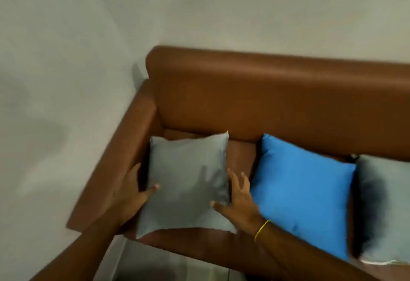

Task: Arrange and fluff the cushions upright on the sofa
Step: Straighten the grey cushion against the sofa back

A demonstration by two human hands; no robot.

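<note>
While the head view looks down at the brown sofa (277, 94), the grey cushion (188, 183) lies flat on the seat by the armrest, left hand (131, 194) and right hand (239, 200) pressed to its side edges, fingers loose rather than clenched. Best, I'd say: squeeze evenly, tip it against the backrest, clear of the blue cushion (304, 196) beside it

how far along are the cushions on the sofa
Early to midway, by the look of it. Done: the blue cushion seems propped toward the sofa back. In hand: the left hand and right hand flank the grey cushion, which lies tilted on the seat, clear of the backrest. Left: stand it upright, then check the right grey cushion, half out of frame.
</note>
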